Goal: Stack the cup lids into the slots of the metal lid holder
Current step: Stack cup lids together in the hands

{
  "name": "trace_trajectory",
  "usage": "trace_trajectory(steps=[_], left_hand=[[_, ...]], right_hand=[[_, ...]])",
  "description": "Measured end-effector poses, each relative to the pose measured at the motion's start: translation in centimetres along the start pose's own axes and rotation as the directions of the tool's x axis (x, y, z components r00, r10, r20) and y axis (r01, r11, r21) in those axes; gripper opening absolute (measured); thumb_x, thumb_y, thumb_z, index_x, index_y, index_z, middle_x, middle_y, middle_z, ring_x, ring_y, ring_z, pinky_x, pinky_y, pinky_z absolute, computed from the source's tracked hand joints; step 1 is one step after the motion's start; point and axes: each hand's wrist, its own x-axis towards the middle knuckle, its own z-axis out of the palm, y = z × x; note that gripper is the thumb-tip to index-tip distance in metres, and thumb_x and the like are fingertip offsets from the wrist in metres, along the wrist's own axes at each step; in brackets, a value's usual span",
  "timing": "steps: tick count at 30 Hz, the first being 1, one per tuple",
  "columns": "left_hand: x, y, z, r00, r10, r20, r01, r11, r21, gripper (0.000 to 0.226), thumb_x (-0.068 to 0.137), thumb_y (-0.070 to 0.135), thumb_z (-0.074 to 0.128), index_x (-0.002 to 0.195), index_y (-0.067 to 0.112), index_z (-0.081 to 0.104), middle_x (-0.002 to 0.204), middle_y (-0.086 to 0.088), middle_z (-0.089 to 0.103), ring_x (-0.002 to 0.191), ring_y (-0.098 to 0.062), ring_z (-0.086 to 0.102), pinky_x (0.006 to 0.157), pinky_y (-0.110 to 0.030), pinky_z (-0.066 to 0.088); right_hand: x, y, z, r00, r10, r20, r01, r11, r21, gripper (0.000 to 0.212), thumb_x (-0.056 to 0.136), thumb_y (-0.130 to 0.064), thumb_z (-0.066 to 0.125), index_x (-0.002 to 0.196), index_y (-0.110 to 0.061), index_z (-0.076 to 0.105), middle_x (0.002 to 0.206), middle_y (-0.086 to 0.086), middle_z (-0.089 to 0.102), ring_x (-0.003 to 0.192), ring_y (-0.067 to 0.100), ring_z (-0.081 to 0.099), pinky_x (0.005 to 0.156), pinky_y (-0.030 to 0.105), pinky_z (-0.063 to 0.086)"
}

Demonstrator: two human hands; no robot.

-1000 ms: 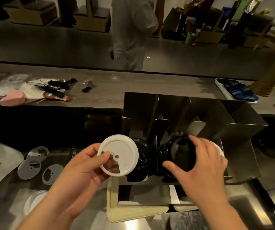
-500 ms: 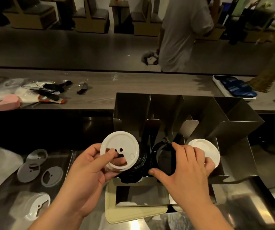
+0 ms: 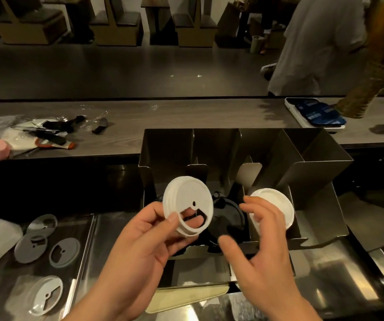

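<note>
Left hand [image 3: 140, 246] pinches white lids [image 3: 187, 206] at the rim, thumb in front. Right hand [image 3: 262, 251] hovers beside it, fingers apart and empty. Just beyond, black lids [image 3: 229, 216] sit in the holder [image 3: 313, 172]. The thin plastic is likely light, bendy and slippery, so grip the edges.

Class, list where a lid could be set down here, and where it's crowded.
Free: wooden ledge between black tools and blue-filled tray; steel counter right of the metal holder. Crowded: loose lids lower left; stacked lids inside the holder.
</note>
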Motion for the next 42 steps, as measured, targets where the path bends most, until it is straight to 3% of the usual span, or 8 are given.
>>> trace_trajectory(steps=[5,8,12,13,16,20,34,42], left_hand=[[0.3,-1.5,1.9,0.962,-0.108,0.252,0.078,0.989,0.125,0.031,0.069,0.02,0.081,0.092,0.002,0.072,0.106,-0.026,0.072,0.1,-0.038,0.072,0.073,-0.037,0.062],[0.8,-2.5,3.0,0.944,-0.151,0.294,0.082,0.969,0.233,0.023,0.077,0.019,0.074,0.095,0.005,0.073,0.104,-0.022,0.074,0.101,-0.039,0.071,0.087,-0.048,0.059],[1.2,-4.3,4.7,0.945,0.017,0.326,-0.176,0.867,0.466,0.015,0.082,0.025,0.076,0.096,0.03,0.074,0.103,-0.001,0.075,0.099,-0.033,0.067,0.087,-0.032,0.057],[1.4,-4.7,4.6,0.94,0.151,0.305,-0.312,0.741,0.595,0.017,0.082,0.03,0.076,0.096,0.037,0.071,0.102,0.01,0.073,0.098,-0.023,0.066,0.088,-0.025,0.054],[2.3,-5.0,4.3,0.722,0.43,0.541,-0.554,-0.109,0.826,0.022,0.085,0.048,0.059,0.106,0.043,0.062,0.112,0.026,0.061,0.112,-0.002,0.053,0.101,-0.021,0.035],[3.1,-5.9,4.0,0.859,0.194,0.474,-0.337,-0.483,0.809,0.056,0.077,0.059,0.068,0.126,0.034,0.059,0.138,0.005,0.056,0.132,-0.023,0.049,0.107,-0.055,0.026],[4.3,-6.8,4.2,0.843,0.207,0.497,-0.366,-0.457,0.811,0.046,0.066,0.043,0.086,0.105,0.035,0.065,0.134,0.001,0.062,0.126,-0.024,0.058,0.104,-0.051,0.044],[3.1,-6.5,2.7,0.748,0.334,0.573,-0.425,-0.423,0.8,0.029,0.085,0.047,0.062,0.111,0.033,0.059,0.143,0.0,0.047,0.145,-0.024,0.032,0.12,-0.052,0.021]], right_hand=[[-1.2,-0.7,-2.2,0.994,0.0,0.113,-0.024,0.977,0.211,0.066,0.061,-0.047,0.082,0.116,-0.045,0.045,0.146,-0.018,0.042,0.137,0.012,0.041,0.098,0.024,0.043],[-1.5,0.2,-3.7,0.995,0.053,0.085,-0.068,0.979,0.19,0.079,0.06,-0.048,0.087,0.126,-0.042,0.044,0.143,-0.017,0.046,0.131,0.012,0.047,0.093,0.022,0.048],[-0.8,1.9,-6.1,0.996,0.085,-0.008,-0.084,0.992,0.099,0.078,0.064,-0.039,0.089,0.13,-0.038,0.049,0.131,-0.017,0.054,0.118,0.008,0.053,0.086,0.015,0.047],[-0.2,2.6,-6.8,0.994,0.097,-0.056,-0.093,0.993,0.067,0.075,0.065,-0.041,0.088,0.129,-0.041,0.048,0.129,-0.021,0.052,0.118,0.005,0.052,0.085,0.015,0.045],[2.0,5.0,-8.5,0.988,0.131,-0.087,-0.14,0.984,-0.109,0.071,0.07,-0.044,0.085,0.128,-0.047,0.044,0.125,-0.033,0.043,0.122,-0.003,0.039,0.098,0.025,0.038],[3.7,6.5,-8.7,0.988,0.123,0.096,-0.084,0.936,-0.342,0.076,0.078,-0.046,0.077,0.142,-0.039,0.036,0.136,-0.023,0.041,0.121,-0.007,0.024,0.111,0.033,0.025],[7.1,4.8,-8.5,0.901,0.223,0.371,0.059,0.786,-0.616,0.073,0.076,-0.062,0.062,0.139,-0.048,0.028,0.131,-0.019,0.036,0.121,0.012,0.031,0.105,0.041,0.028],[7.1,2.5,-8.6,0.878,0.313,0.361,0.066,0.668,-0.741,0.089,0.077,-0.071,0.059,0.149,-0.043,0.017,0.142,-0.011,0.029,0.13,0.016,0.029,0.108,0.043,0.027]])
